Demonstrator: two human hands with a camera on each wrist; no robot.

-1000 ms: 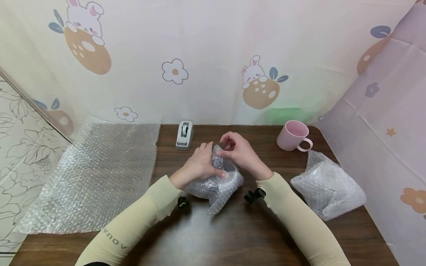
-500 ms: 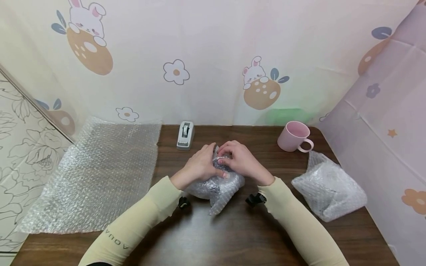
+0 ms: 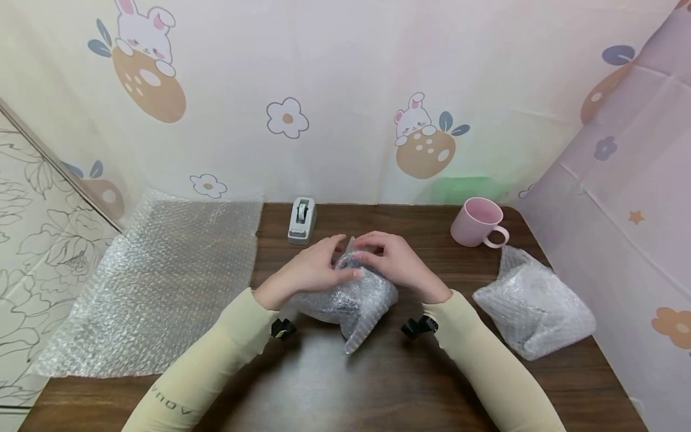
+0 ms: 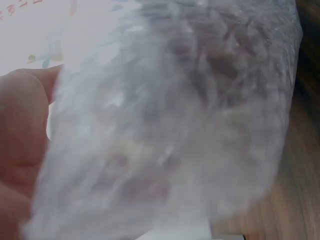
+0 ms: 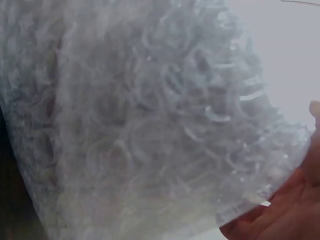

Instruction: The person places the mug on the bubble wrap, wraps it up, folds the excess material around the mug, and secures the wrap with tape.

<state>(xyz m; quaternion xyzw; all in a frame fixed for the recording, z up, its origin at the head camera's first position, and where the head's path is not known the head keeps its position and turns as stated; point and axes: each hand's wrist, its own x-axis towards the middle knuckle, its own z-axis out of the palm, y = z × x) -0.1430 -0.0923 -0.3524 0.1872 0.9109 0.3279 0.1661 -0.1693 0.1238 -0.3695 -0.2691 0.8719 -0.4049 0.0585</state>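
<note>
A bundle of bubble wrap sits on the table between both hands, with a pointed flap toward the near edge. What lies inside cannot be made out. My left hand holds the bundle's left side, its thumb across the front and its fingers behind. From the right, my right hand pinches the raised top of the wrap between thumb and fingers. In the left wrist view, blurred bubble wrap covers most of the picture beside part of the hand. Bubble wrap likewise fills the right wrist view, with fingers at its lower right.
A flat bubble wrap sheet lies on the table's left. A white tape dispenser stands behind the hands. At the right are a pink mug and another bubble-wrapped bundle. A printed curtain hangs behind the table.
My right hand has come down and nearer on the top of the wrap. My left hand has shifted slightly left, its thumb sliding back. The bundle's near flap has tilted a little.
</note>
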